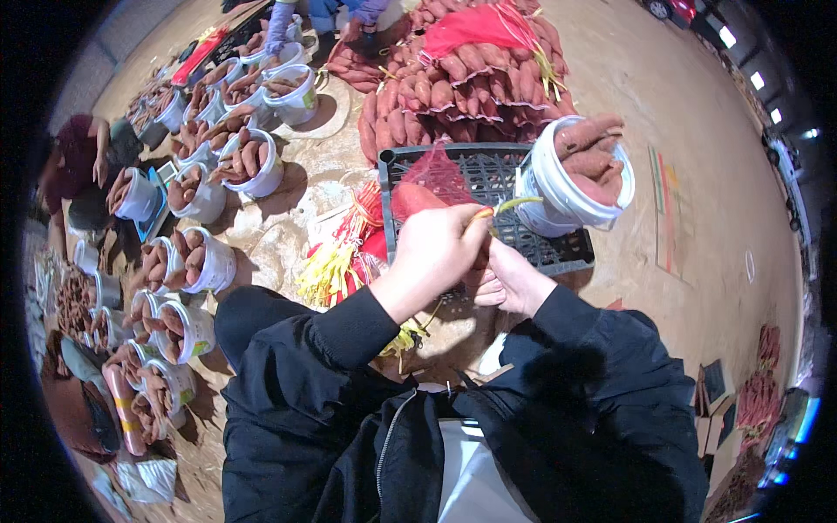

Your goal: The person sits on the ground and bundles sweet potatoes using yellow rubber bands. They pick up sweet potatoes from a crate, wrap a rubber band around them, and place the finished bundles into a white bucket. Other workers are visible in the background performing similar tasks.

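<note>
Both of my hands meet over the near edge of a black plastic crate (497, 157). My left hand (439, 242) pinches the gathered neck of a red mesh bag (435, 176), whose body lies on the crate; a yellow-green tie end sticks out past the fingers. Close against it, my right hand (507, 278) has curled fingers at the bag's neck, partly hidden by the left. A white bucket (549, 189) full of sweet potatoes (588, 157) stands tilted on the crate's right part. Left of the crate lies a bundle of red mesh bags with yellow ties (343, 261).
Filled red mesh bags of sweet potatoes (451, 98) are stacked behind the crate. Several white buckets of sweet potatoes (252, 163) stand at the left, by a blue scale (153, 202). One person works at the top (327, 13), others at the far left (82, 157).
</note>
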`<state>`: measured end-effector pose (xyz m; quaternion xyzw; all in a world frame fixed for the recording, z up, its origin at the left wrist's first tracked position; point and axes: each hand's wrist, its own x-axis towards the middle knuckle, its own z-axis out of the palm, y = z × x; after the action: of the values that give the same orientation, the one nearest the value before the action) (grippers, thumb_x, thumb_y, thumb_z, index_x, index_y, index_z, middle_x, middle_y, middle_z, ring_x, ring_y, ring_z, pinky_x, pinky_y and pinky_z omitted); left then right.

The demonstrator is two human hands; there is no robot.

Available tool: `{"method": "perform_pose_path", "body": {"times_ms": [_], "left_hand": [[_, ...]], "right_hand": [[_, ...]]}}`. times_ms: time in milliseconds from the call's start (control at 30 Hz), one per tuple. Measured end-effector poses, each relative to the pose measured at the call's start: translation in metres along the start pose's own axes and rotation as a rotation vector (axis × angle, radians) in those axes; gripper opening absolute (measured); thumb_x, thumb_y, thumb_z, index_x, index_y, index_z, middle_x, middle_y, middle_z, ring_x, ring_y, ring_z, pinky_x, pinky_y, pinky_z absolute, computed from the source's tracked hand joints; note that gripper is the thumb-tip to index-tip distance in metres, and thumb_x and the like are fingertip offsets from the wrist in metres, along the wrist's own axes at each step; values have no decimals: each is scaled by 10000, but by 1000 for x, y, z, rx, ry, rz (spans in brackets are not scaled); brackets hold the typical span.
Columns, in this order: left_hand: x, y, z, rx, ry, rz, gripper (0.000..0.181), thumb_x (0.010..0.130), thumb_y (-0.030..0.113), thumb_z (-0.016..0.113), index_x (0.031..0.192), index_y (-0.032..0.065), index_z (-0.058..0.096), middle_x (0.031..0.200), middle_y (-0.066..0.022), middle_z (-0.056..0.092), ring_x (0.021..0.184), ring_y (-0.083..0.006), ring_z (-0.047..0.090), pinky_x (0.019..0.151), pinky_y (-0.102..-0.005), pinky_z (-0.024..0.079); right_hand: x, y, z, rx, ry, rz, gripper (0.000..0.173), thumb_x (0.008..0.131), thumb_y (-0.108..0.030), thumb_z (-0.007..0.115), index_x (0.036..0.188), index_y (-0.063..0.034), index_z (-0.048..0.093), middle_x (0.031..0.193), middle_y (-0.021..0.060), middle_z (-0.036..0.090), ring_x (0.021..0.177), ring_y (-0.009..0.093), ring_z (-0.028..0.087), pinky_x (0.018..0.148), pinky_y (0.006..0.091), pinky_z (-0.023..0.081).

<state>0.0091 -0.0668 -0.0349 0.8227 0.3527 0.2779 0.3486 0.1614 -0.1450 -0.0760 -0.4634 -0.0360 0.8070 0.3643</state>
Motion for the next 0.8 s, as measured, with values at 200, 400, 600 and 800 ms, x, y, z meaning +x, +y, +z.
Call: {"method": "perform_pose_path", "body": {"times_ms": [200,400,600,800], "left_hand": [[-17,9,14,-98,-88,-18,310,998,348,649,1159,122,788,916,-243,728,865,-414,735,760,-480,587],[-38,12,21,-196,-44,3,339,1013,348,649,1236,123,769,890,-246,731,849,-399,746,743,-455,589],[-38,1,28,-218,-129,-31,332,1009,325,653,1235,109,766,930,-249,734,876,-400,745,767,-454,591],[-46,-6,35,-225,-160,-118,460,943,278,667,1361,85,673,970,-279,738,940,-428,740,854,-475,591]], "right_hand": [[31,12,18,307,52,-306,593,1060,-659,446,1271,-148,661,1032,47,732,855,184,697,756,367,584],[37,8,8,-24,99,-514,505,1025,-602,600,1262,-163,678,1056,19,718,904,152,684,799,355,568],[75,16,-32,13,29,-479,356,1032,-474,670,1216,-170,684,1014,6,710,872,134,670,771,351,564],[67,37,-35,-27,65,-565,394,1026,-368,696,1331,-128,630,1141,46,697,989,157,667,849,366,552]]}}
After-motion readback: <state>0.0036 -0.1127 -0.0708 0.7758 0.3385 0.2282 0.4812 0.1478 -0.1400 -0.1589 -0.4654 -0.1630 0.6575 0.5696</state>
